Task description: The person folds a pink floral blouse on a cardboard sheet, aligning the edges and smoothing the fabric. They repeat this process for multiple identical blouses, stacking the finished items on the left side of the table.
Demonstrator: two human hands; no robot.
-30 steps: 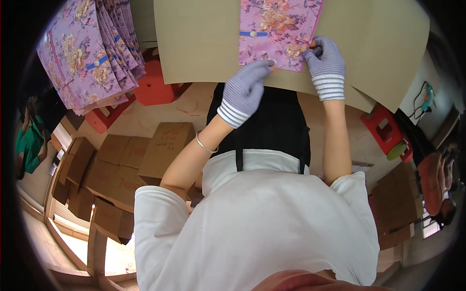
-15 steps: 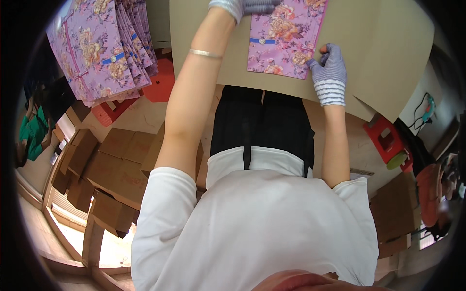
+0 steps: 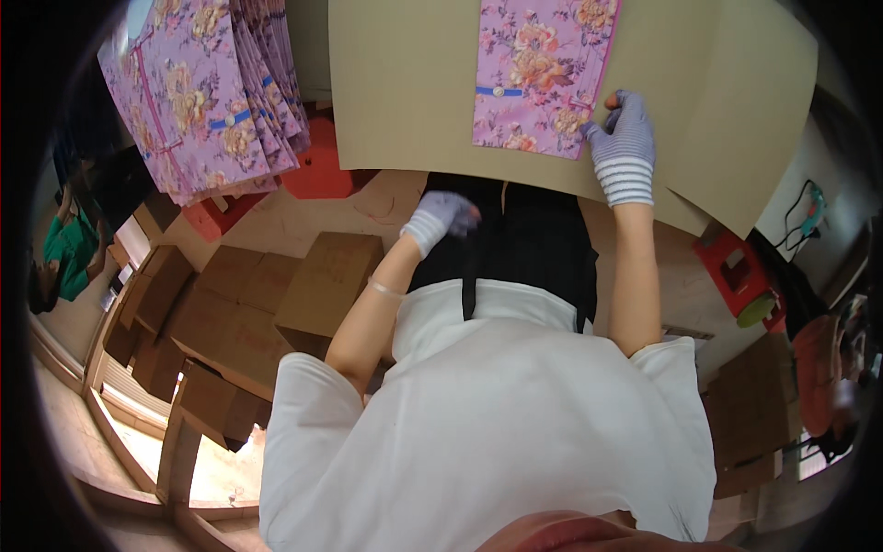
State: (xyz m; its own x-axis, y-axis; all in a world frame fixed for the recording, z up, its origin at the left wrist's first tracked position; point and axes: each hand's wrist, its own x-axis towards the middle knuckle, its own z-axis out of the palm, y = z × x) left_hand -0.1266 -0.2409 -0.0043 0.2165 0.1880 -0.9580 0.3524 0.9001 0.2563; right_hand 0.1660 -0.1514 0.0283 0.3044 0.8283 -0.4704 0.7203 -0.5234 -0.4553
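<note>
A flat purple-pink floral piece, which looks like a folded paper bag, lies on the tan board-topped table in front of me. It bears a blue band with a round button shape. My right hand, in a striped lilac-and-white knit glove, rests on the board at its lower right edge. The thumb tip touches or nearly touches that edge, with the bent index finger apart from it. Gloved alike, my left hand hangs over my lap, off the table edge. Its fingers look bent but are smeared, and nothing shows in them.
A thick stack of matching floral pieces leans at the left, above red plastic stools. Brown cartons stand on the floor at my left. Another red stool is at the right. A person in green is at the far left.
My left hand has left the upper part of the floral piece and come back toward my body, below the table edge. My right hand has stayed at the piece's lower right edge.
</note>
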